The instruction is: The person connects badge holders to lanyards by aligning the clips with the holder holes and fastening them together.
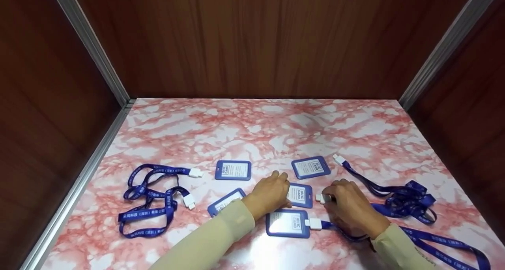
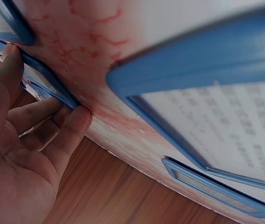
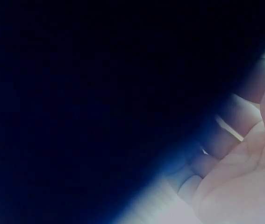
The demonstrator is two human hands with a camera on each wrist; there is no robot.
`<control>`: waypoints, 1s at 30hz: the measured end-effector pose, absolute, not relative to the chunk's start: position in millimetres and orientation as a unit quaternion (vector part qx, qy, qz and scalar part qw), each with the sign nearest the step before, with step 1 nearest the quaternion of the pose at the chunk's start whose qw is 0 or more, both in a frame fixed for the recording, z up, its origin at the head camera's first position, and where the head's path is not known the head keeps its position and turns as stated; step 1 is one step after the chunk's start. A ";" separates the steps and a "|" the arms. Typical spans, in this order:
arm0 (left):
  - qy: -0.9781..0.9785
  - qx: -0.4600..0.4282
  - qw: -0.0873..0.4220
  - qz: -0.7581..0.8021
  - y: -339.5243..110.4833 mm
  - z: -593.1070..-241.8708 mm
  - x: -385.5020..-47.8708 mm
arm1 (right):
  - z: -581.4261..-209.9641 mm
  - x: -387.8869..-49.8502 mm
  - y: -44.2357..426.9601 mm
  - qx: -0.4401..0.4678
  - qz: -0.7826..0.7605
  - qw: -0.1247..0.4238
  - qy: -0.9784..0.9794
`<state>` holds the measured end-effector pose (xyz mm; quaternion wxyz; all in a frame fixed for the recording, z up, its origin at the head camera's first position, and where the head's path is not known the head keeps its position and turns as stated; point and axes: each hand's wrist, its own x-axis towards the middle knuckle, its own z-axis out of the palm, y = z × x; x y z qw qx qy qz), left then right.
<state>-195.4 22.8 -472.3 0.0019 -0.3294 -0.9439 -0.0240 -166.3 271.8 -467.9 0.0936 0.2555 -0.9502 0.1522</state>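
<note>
1. Gripping the middle card point(image 1: 301, 195) by its edges, the left hand point(image 1: 270, 193) holds thumb and fingers on opposite sides of the blue frame at the center of the table point(image 1: 260, 132).
2. A white clip point(image 1: 320, 198) is pinched in the fingers of the right hand point(image 1: 349, 205), just beside the card's slotted end and apart from it. The right wrist view, mostly dark, shows only part of the palm and fingers.
3. Just below, the near card point(image 1: 286, 224) has its own clip point(image 1: 314, 223) joined to it, a blue strap running off under the right hand.
4. Around the left arm lie an upper left card point(image 1: 232, 170) and a lower left card point(image 1: 227, 201), the latter partly covered by the beige sleeve point(image 1: 209, 238).
5. Beyond the hands sits an upper right card point(image 1: 311, 167), near the loose clip point(image 1: 338, 159) of a bunched strap point(image 1: 412, 201).
6. At far left, looped straps point(image 1: 146, 210) end in two white clips; brown panels point(image 1: 256, 41) enclose the scene.
</note>
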 end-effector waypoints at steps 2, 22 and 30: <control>-0.944 -0.328 0.000 -0.024 22.6 -472.0 -194.7 | -468.3 -166.8 271.0 0.259 0.151 0.097 -0.949; -0.942 -0.333 0.009 -0.025 23.2 -472.5 -194.2 | -468.7 -169.5 265.2 0.278 0.156 0.101 -0.942; -0.944 -0.330 0.011 -0.023 23.8 -472.4 -194.1 | -466.8 -170.0 263.5 0.274 0.164 0.082 -0.944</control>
